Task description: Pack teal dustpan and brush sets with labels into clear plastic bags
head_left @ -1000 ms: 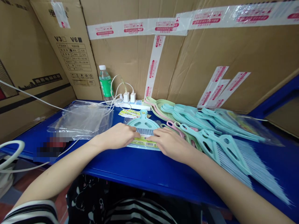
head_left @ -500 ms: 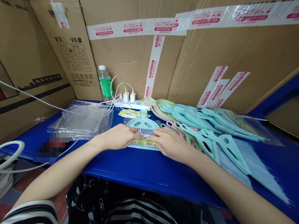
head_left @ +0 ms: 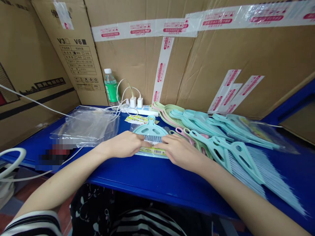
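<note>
A light-blue dustpan and brush set (head_left: pixel 151 127) in a clear plastic bag lies flat on the blue table, handle pointing away from me. Across its lower part is a yellow-green label card (head_left: pixel 157 151). My left hand (head_left: pixel 126 144) is closed at the left side of the bag, thumb reaching in over the card. From the right, my right hand (head_left: pixel 180 151) closes on the bag's other side, its thumb also on the card. The two thumb tips are a small gap apart. Curled fingers hide the outer edges of the bag.
On the right lie loose brushes (head_left: pixel 242 160) and stacked dustpans (head_left: pixel 197 119). Clear plastic bags (head_left: pixel 91 126) are piled on the left. Behind are label cards (head_left: pixel 139 120), a power strip (head_left: pixel 141 110) with cables, a bottle (head_left: pixel 111 88) and cardboard walls (head_left: pixel 137 62).
Almost nothing differs. Both hands keep their places on the bag, and the left thumb has shifted very slightly over the card.
</note>
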{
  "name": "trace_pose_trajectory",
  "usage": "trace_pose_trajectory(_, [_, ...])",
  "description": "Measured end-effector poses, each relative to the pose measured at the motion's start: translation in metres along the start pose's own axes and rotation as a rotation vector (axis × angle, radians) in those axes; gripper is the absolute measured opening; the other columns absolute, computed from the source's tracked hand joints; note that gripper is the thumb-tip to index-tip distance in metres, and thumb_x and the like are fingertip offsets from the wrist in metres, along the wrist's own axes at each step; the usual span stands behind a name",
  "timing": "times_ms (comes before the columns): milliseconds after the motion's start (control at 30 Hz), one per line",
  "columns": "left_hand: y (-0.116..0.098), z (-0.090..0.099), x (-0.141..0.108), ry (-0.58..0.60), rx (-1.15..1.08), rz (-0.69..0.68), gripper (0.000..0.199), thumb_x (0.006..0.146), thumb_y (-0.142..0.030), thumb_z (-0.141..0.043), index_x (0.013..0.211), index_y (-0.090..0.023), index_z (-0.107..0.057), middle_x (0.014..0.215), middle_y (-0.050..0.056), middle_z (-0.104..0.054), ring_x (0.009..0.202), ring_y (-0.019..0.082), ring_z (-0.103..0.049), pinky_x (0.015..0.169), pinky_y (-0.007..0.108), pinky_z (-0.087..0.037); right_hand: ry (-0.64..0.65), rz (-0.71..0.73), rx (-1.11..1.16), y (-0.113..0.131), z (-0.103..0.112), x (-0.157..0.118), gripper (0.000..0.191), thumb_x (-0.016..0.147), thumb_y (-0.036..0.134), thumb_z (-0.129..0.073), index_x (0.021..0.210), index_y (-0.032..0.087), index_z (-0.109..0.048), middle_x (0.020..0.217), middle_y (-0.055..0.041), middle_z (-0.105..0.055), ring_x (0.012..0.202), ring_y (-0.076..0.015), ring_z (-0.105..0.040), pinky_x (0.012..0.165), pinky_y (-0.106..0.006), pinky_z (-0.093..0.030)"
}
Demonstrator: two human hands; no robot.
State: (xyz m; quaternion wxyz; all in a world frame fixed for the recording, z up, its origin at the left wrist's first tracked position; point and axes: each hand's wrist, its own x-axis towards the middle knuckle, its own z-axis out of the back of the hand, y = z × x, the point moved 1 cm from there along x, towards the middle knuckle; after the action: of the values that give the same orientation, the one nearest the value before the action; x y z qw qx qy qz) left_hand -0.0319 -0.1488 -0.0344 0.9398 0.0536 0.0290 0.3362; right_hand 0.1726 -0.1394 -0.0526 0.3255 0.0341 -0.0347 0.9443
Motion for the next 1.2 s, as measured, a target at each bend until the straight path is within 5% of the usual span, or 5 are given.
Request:
trace_pose_trajectory(700, [0.011,0.005,-0.006,-0.043,-0.043,-0.015,0.033,0.083,-0.007,-0.046,0.097,-0.024,-0.071,0.083,0.001,-0.070,0.071,0.015,-0.065,0.058,0.025,-0.043,-0.001,-0.054,-0.099,-0.005,0.013,-0.002,0.027,0.078,0.004,-0.049,0.074,0.018,-0.072,0.074,-0.0049,-0.061,0.077,-0.0185,-0.055,0.071,-0.030,-0.033])
trace_pose_trajectory(1200, [0.017,0.013,-0.012,-0.002,-0.073,0.052,0.043,0.077,-0.007,-0.041,0.096,-0.027,-0.075,0.072,0.002,-0.067,0.064,0.014,-0.059,0.055,0.025,-0.039,0.053,-0.099,-0.127,-0.009,0.021,-0.007,0.028,0.080,0.005,-0.049,0.068,0.018,-0.071,0.071,-0.0054,-0.062,0.072,-0.0185,-0.057,0.070,-0.029,-0.038])
